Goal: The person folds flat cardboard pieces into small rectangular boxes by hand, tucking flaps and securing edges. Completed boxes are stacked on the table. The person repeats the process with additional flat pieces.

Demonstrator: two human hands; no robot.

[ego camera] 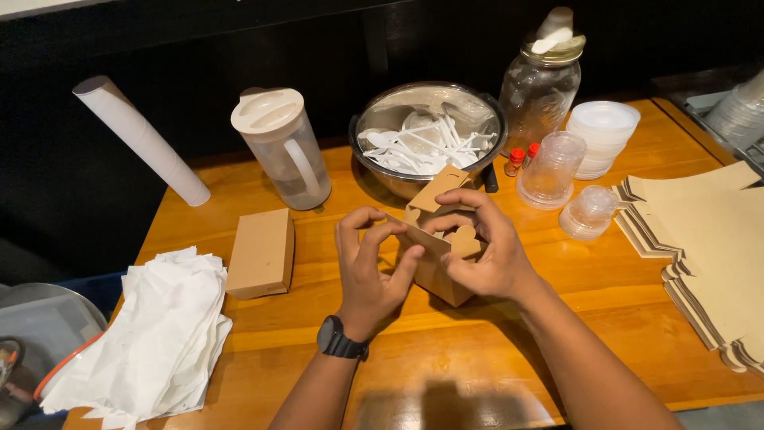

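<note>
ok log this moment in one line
left hand: on cardboard box | right hand: folding box flap | wooden table

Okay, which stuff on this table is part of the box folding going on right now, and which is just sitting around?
In use:
left hand
right hand
half-folded brown box
flat box blanks
closed brown box

Lying about:
bowl of white plastic cutlery
lidded jug
glass jar
clear cups
white napkins

Warm overhead light, dark backdrop; glare on bench near bottom edge; soft shadows under forearms; sharp focus, slight wide-angle edge bending.
</note>
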